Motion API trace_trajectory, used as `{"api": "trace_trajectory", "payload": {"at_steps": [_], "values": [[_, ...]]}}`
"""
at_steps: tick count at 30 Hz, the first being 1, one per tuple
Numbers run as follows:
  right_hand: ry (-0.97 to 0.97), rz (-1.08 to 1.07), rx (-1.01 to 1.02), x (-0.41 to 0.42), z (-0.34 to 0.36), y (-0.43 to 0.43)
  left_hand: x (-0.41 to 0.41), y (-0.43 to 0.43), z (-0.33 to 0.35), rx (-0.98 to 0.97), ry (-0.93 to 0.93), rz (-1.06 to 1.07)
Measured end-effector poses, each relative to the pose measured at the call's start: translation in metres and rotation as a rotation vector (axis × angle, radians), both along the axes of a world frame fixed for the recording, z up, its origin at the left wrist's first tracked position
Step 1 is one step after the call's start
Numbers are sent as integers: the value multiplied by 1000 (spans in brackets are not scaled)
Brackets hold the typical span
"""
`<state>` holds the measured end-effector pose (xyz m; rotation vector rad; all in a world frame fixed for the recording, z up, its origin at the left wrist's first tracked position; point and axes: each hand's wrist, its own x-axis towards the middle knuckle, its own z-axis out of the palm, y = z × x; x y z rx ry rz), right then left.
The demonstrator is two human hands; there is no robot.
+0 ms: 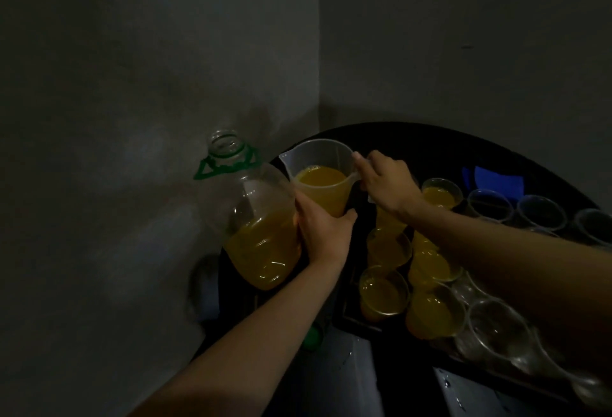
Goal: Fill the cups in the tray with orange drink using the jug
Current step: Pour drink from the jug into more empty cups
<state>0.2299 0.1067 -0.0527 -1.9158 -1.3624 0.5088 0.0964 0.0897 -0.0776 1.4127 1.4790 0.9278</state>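
A translucent plastic jug (319,171), about half full of orange drink, is held upright above the dark round table. My left hand (323,231) grips its lower body from below. My right hand (385,183) grips its handle on the right side. Right of the jug, a dark tray (351,314) carries several clear plastic cups. Those nearest the jug hold orange drink (384,291). The ones farther right are empty (496,327). My right forearm hides part of the rows.
A big clear bottle (255,218) with a green neck ring stands open left of the jug, orange drink in its lower third. A green cap (311,339) lies near the table edge. A blue object (493,178) sits at the table's back. Walls close in behind.
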Motion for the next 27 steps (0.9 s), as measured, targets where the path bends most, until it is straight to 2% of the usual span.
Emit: {"api": "trace_trajectory", "payload": {"at_steps": [5,11,19,27], "values": [[90,-27,-29,5,-2,5,5,8,-4,-66,-114,63],[204,-8,-29,8,-4,7,2,9,-7,-72,-164,5],[287,-40,26,7,-2,8,-1,15,-1,-36,-120,-33],[303,-68,124,18,30,11,2,14,30,31,-126,-116]]}}
